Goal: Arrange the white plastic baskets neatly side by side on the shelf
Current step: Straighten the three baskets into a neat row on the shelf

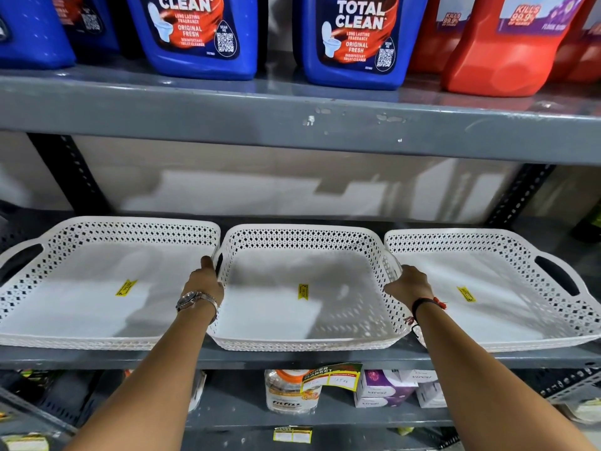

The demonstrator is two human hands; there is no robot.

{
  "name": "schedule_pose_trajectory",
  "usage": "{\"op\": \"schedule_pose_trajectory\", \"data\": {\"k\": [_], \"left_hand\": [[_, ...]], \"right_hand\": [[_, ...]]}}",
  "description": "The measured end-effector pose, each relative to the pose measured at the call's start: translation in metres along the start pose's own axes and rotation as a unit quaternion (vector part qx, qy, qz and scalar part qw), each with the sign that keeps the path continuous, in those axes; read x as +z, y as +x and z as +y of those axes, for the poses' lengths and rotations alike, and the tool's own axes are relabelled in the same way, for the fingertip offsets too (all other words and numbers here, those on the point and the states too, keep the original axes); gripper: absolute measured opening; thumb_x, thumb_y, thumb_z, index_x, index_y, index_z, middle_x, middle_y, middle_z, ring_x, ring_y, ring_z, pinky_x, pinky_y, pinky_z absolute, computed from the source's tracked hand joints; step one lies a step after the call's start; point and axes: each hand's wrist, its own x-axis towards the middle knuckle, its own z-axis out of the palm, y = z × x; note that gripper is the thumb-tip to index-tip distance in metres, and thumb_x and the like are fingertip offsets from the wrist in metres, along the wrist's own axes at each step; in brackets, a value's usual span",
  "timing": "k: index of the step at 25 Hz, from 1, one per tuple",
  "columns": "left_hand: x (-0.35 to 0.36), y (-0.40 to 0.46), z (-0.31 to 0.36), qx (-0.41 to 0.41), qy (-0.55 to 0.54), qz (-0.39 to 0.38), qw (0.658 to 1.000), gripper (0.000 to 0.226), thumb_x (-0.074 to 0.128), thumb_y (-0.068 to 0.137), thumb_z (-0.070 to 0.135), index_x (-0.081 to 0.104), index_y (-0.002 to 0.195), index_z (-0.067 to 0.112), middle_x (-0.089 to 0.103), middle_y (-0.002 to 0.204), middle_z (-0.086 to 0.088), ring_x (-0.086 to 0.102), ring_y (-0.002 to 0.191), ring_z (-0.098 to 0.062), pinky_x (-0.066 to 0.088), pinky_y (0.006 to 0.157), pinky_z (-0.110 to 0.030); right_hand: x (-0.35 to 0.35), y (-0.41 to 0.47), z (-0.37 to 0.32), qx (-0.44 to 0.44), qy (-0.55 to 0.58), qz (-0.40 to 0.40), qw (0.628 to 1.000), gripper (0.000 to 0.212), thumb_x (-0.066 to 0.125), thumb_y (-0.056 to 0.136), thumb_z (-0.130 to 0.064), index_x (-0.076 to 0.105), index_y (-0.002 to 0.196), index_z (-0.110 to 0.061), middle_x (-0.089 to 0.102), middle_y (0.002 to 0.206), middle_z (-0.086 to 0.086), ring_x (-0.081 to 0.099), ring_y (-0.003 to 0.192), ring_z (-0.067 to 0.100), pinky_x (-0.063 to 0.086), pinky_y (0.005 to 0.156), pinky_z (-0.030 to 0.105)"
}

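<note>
Three white perforated plastic baskets stand in a row on the grey shelf (292, 356). The left basket (81, 307), the middle basket (302, 317) and the right basket (507, 314) each carry a yellow sticker inside. Their rims touch or nearly touch. My left hand (206, 281), with a wristwatch, grips the middle basket's left handle. My right hand (409, 283), with a black and red wristband, grips its right handle. The fingers of both hands are hidden behind the basket's walls.
Blue toilet-cleaner bottles (198, 34) and red bottles (500, 50) stand on the upper shelf (292, 122). Below the basket shelf sit a plastic jar (289, 392), white and purple boxes (387, 388) and a price tag (331, 375). Black slotted uprights (78, 170) flank the bay.
</note>
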Motion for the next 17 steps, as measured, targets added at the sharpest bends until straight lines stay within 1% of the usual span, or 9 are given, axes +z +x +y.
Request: {"op": "schedule_pose_trajectory", "data": {"k": [4, 7, 11, 14, 17], "left_hand": [[0.0020, 0.0011, 0.0005, -0.001, -0.006, 0.004, 1.000, 0.039, 0.045, 0.093, 0.005, 0.031, 0.129, -0.003, 0.057, 0.119, -0.028, 0.060, 0.106, -0.044, 0.051, 0.082, -0.043], [0.0028, 0.0009, 0.0010, -0.005, -0.008, 0.004, 1.000, 0.041, 0.044, 0.093, 0.005, 0.030, 0.131, -0.002, 0.056, 0.120, -0.029, 0.059, 0.107, -0.044, 0.051, 0.084, -0.044], [0.0027, 0.0008, -0.0004, -0.002, -0.007, 0.006, 1.000, 0.043, 0.044, 0.092, 0.005, 0.030, 0.132, -0.001, 0.056, 0.120, -0.028, 0.059, 0.107, -0.045, 0.050, 0.085, -0.044], [0.0019, 0.0003, -0.0017, -0.001, -0.009, 0.003, 1.000, 0.041, 0.045, 0.091, 0.006, 0.031, 0.129, -0.001, 0.057, 0.117, -0.027, 0.060, 0.105, -0.044, 0.050, 0.081, -0.043], [0.0005, 0.0004, -0.0019, -0.005, -0.007, 0.003, 1.000, 0.043, 0.046, 0.091, 0.008, 0.029, 0.130, 0.000, 0.058, 0.116, -0.026, 0.061, 0.103, -0.043, 0.049, 0.076, -0.041]], "right_hand": [[-0.0002, -0.0001, -0.0010, -0.001, 0.001, 0.000, 1.000, 0.043, 0.058, 0.076, -0.003, 0.054, 0.118, 0.001, 0.053, 0.092, 0.012, 0.050, 0.082, 0.030, 0.039, 0.063, 0.028], [0.0002, -0.0002, -0.0004, -0.003, 0.007, -0.001, 1.000, 0.041, 0.057, 0.077, -0.004, 0.054, 0.117, 0.001, 0.054, 0.093, 0.012, 0.051, 0.083, 0.030, 0.039, 0.065, 0.029], [0.0003, 0.0002, 0.0000, 0.002, 0.004, 0.002, 1.000, 0.043, 0.059, 0.076, -0.007, 0.054, 0.119, -0.001, 0.061, 0.108, 0.018, 0.058, 0.098, 0.035, 0.041, 0.068, 0.030], [-0.0006, -0.0007, 0.0000, 0.009, 0.005, -0.002, 1.000, 0.043, 0.059, 0.075, -0.008, 0.054, 0.118, -0.002, 0.056, 0.097, 0.012, 0.054, 0.087, 0.031, 0.042, 0.067, 0.030], [-0.0022, -0.0003, -0.0001, 0.020, -0.001, -0.003, 1.000, 0.046, 0.059, 0.075, -0.009, 0.051, 0.120, -0.002, 0.056, 0.099, 0.012, 0.051, 0.085, 0.030, 0.042, 0.067, 0.030]]}}
